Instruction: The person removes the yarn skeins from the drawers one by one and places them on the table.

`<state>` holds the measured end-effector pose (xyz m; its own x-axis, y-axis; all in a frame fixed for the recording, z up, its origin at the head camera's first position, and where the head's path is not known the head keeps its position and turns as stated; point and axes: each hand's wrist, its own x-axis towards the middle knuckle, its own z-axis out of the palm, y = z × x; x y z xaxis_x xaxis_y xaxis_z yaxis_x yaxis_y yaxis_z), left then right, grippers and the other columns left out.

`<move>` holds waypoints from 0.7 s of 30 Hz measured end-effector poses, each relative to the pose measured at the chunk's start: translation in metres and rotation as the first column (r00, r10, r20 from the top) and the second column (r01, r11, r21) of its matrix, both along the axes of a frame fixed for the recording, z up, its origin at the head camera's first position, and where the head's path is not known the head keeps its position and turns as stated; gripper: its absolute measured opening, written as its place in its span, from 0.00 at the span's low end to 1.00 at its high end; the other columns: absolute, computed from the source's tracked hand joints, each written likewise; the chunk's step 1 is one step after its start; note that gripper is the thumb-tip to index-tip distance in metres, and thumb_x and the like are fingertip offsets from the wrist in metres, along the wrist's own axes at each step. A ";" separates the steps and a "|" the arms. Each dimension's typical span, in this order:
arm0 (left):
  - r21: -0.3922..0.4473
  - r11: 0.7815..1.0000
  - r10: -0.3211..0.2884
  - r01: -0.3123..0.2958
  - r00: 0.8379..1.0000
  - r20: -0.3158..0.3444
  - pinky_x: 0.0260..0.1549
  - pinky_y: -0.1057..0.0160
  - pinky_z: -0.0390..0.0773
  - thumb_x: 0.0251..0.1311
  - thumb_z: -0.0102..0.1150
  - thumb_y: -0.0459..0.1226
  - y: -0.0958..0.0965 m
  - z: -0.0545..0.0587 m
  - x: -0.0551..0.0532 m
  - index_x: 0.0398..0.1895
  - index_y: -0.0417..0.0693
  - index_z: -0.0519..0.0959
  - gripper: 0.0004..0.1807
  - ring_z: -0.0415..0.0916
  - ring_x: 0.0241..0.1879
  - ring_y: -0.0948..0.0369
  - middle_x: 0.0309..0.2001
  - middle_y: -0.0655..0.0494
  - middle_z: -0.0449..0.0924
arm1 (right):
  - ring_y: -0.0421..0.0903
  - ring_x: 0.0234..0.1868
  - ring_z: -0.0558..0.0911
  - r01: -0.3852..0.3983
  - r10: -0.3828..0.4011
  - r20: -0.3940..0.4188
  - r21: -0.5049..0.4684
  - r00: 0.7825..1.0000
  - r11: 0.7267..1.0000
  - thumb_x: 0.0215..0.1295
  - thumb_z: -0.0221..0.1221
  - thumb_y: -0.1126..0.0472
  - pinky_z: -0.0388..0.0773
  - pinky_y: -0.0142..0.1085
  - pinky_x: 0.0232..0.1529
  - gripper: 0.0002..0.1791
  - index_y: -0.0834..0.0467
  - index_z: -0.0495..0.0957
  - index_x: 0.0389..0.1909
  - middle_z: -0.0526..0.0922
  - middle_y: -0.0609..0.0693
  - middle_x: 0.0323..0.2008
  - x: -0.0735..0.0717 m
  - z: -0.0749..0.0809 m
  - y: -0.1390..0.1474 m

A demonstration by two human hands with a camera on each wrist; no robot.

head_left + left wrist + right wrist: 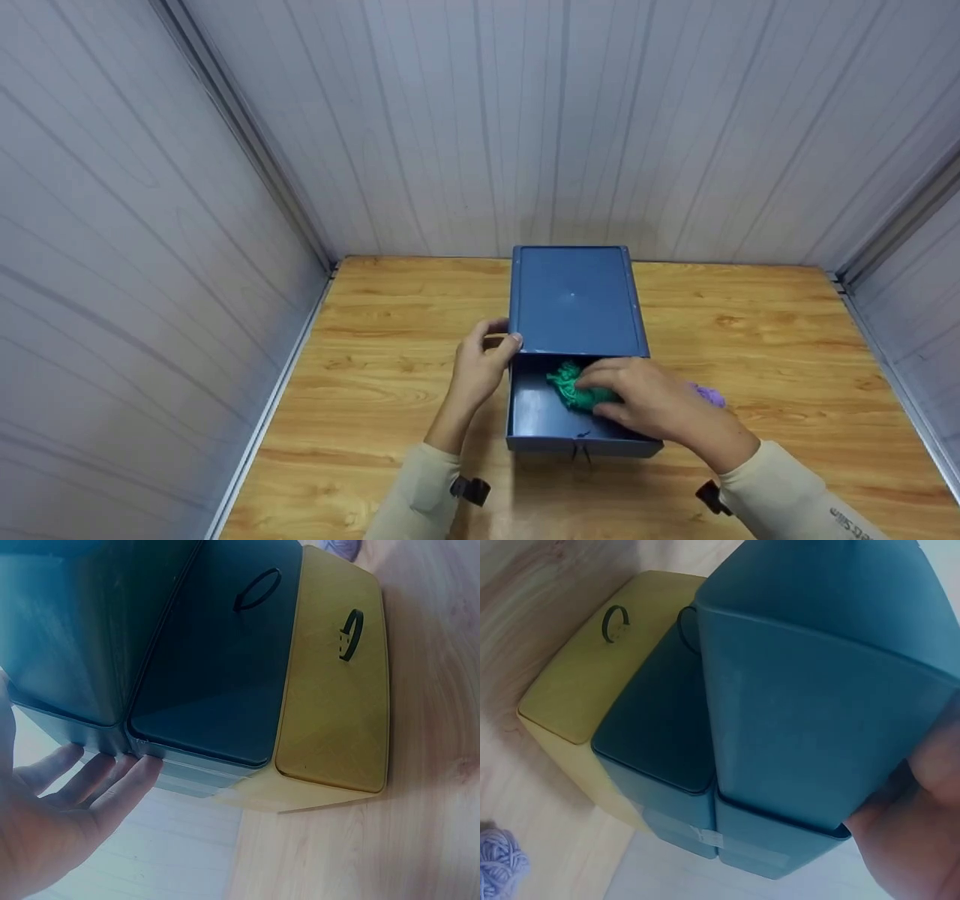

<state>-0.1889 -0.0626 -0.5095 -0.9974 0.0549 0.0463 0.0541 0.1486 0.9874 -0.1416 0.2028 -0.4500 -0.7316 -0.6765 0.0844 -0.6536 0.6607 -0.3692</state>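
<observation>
Fingers of our right hand point(651, 409) curl over a green crumpled bundle point(571, 386), gripping it inside the pulled-out top drawer point(540, 416) of a dark blue drawer box point(574, 300). Whether the bundle is yarn or cloth we cannot tell; it looks knotted and bright green, and it lies toward the right half of the drawer, partly covered by our knuckles. Our left hand point(480, 367) rests against the box's left front corner, thumb on the top edge and fingers bent round the side wall; in the left wrist view those fingers point(112, 780) lie nearly straight, their tips touching the lower edge of the box.

We count one box on the wooden table point(750, 352), standing near the back wall. The wrist views show three drawer fronts: two dark blue and one yellow drawer point(334, 682) at the bottom, the lower two each with a small black loop handle point(351, 634). We see one green bundle, and one lilac yarn ball point(709, 395) lying on the table just right of the drawer, beside our right hand. Two beige sleeves point(787, 495) cover our forearms.
</observation>
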 end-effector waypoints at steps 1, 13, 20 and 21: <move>0.002 1.000 -0.002 0.002 1.000 -0.005 0.47 0.54 0.85 0.67 0.62 0.45 0.000 -0.001 0.000 0.63 0.45 0.77 0.24 0.79 0.57 0.49 0.59 0.46 0.80 | 0.49 0.57 0.84 -0.003 0.003 -0.002 -0.004 1.000 1.000 0.63 0.71 0.60 0.82 0.50 0.57 0.16 0.51 0.86 0.53 0.86 0.47 0.55 0.000 -0.001 0.000; 0.007 1.000 -0.008 0.008 0.999 -0.036 0.45 0.55 0.85 0.66 0.63 0.46 0.000 -0.002 -0.002 0.61 0.44 0.79 0.24 0.81 0.55 0.50 0.57 0.46 0.81 | 0.42 0.50 0.85 -0.071 0.066 -0.036 -0.137 0.997 0.988 0.63 0.70 0.60 0.85 0.44 0.50 0.13 0.49 0.87 0.49 0.85 0.42 0.50 -0.001 -0.006 0.003; 0.019 1.000 -0.005 0.006 0.999 -0.032 0.46 0.55 0.85 0.66 0.63 0.45 0.000 -0.002 -0.001 0.61 0.44 0.78 0.24 0.80 0.55 0.49 0.57 0.46 0.81 | 0.40 0.50 0.84 -0.084 0.085 -0.008 -0.236 0.996 0.968 0.63 0.69 0.62 0.86 0.41 0.48 0.14 0.49 0.87 0.49 0.85 0.40 0.49 0.002 -0.001 0.007; 0.021 1.000 -0.005 0.006 1.000 -0.030 0.46 0.55 0.85 0.66 0.63 0.45 0.000 -0.002 -0.001 0.62 0.45 0.78 0.24 0.80 0.55 0.50 0.57 0.46 0.81 | 0.40 0.50 0.84 -0.085 0.084 -0.014 -0.245 0.996 0.966 0.63 0.69 0.63 0.86 0.41 0.48 0.14 0.49 0.87 0.49 0.85 0.40 0.49 0.002 -0.001 0.008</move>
<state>-0.1902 -0.0629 -0.5111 -0.9952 0.0588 0.0776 0.0846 0.1278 0.9882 -0.1398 0.2109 -0.4505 -0.6719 -0.6944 0.2578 -0.7048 0.4923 -0.5108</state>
